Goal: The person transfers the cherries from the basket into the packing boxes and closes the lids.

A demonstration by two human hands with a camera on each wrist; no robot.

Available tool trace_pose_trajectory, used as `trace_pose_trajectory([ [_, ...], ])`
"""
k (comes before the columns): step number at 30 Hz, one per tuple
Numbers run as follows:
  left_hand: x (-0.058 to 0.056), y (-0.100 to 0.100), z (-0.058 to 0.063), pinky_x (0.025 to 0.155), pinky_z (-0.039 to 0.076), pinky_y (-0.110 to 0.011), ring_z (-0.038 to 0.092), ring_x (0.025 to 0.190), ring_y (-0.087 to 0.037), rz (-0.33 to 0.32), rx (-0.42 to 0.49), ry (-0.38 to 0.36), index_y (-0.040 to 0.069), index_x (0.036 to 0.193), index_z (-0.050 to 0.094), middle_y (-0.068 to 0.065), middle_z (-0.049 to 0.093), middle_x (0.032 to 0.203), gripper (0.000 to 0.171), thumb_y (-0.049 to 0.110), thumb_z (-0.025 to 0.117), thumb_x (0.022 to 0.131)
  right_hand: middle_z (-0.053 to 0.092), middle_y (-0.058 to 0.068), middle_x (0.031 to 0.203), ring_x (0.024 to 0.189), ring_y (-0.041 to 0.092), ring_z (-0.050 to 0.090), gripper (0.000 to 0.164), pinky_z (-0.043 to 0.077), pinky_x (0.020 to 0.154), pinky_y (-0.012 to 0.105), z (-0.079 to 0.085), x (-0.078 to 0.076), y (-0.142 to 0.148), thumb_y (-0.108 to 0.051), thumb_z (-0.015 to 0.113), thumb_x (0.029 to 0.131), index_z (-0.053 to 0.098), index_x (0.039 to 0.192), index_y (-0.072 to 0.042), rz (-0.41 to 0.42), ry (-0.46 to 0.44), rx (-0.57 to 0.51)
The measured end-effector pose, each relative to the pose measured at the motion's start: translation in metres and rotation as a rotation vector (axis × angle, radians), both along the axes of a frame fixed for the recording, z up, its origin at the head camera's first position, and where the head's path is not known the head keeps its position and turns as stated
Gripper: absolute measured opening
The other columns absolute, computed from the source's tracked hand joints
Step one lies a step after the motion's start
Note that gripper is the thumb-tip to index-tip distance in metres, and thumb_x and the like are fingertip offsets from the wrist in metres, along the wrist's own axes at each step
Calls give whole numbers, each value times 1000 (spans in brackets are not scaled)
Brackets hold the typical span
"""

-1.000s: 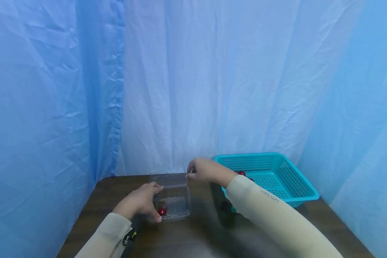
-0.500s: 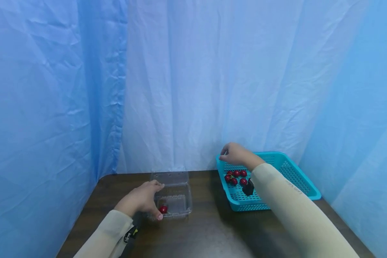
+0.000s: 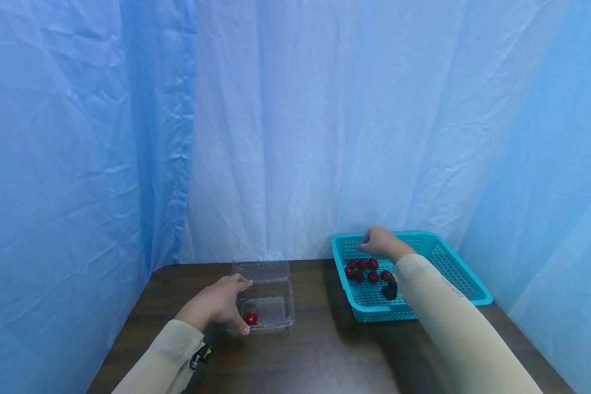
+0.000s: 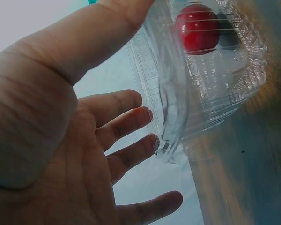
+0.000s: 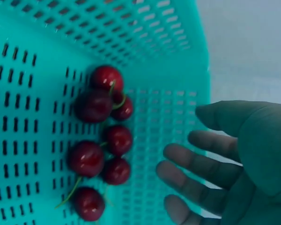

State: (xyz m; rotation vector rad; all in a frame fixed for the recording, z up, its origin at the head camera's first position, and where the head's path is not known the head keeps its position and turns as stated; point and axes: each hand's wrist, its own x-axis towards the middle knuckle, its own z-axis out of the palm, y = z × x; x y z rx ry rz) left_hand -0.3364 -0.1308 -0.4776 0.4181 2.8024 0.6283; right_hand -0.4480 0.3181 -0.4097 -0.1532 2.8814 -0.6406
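A clear plastic clamshell box (image 3: 271, 312) stands on the table with its lid (image 3: 261, 271) raised at the back. One red cherry (image 3: 250, 318) lies in its front left part. My left hand (image 3: 219, 301) spans the box's left side, thumb near the front rim and fingers toward the hinge. In the left wrist view its fingertips (image 4: 150, 143) meet the clear wall, fingers loosely extended. Over the turquoise basket (image 3: 381, 313) hovers my right hand (image 3: 381, 243), fingers apart with nothing between them. Several cherries with stems (image 5: 86, 158) lie below and beside it on the basket floor.
The dark wooden table (image 3: 305, 355) carries the box on the left and the basket on the right, with a strip of tabletop between them. Pale blue curtains (image 3: 295, 137) hang behind and on both sides.
My right hand has left the box lid's right corner and moved right, over the basket, uncovering the cherries there. The left hand has stayed at the box.
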Motion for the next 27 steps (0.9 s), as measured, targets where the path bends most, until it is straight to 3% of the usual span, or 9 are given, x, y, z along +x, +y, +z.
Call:
trace_pose_trajectory([
  [2, 0, 0, 0, 116, 53, -78, 50, 158, -51, 5, -3, -1, 20, 169, 56, -16, 51, 174, 119, 38, 113, 66, 43, -7, 59, 56, 13, 38, 48, 44, 57, 32, -5, -2, 8, -22, 71, 112, 60, 66, -17, -20, -29, 6],
  [4, 0, 0, 0, 115, 53, -78, 51, 158, -51, 11, -5, -3, 21, 169, 56, -16, 51, 174, 119, 38, 113, 66, 60, 1, 68, 63, 17, 53, 33, 54, 61, 36, -9, -3, 16, -23, 70, 112, 76, 82, -9, -35, -58, 27],
  [7, 0, 0, -1, 115, 53, -78, 51, 158, -51, 14, -6, -1, 21, 169, 56, -16, 51, 174, 120, 39, 113, 65, 80, 16, 105, 91, 29, 74, 25, 67, 78, 47, -15, -1, 27, -23, 71, 111, 84, 118, -2, -70, -100, 67],
  [9, 0, 0, -1, 115, 53, -78, 51, 157, -51, 12, -5, 3, 21, 169, 56, -16, 51, 174, 120, 39, 113, 65, 80, 23, 128, 107, 36, 78, 30, 69, 88, 53, -17, 1, 33, -21, 72, 111, 81, 129, 0, -67, -119, 91],
  [11, -1, 0, -2, 115, 53, -78, 51, 158, -50, 10, -5, 7, 21, 169, 56, -16, 52, 173, 120, 39, 113, 64, 79, 22, 133, 111, 38, 79, 28, 70, 90, 53, -21, 4, 38, -21, 75, 109, 81, 128, -1, -85, -142, 92],
  [17, -2, 0, -3, 116, 53, -77, 51, 158, -49, 4, -7, 3, 20, 169, 56, -15, 52, 173, 122, 40, 113, 63, 78, 17, 125, 110, 33, 75, 20, 72, 82, 44, -28, 13, 41, -23, 87, 102, 83, 111, -6, -157, -196, 76],
  [27, -1, -1, -1, 116, 54, -77, 51, 158, -49, 4, -4, 8, 21, 169, 57, -14, 53, 173, 120, 40, 113, 64, 76, 17, 115, 100, 32, 77, 9, 72, 78, 40, -32, 18, 37, -11, 86, 99, 81, 102, -4, -177, -197, 62],
])
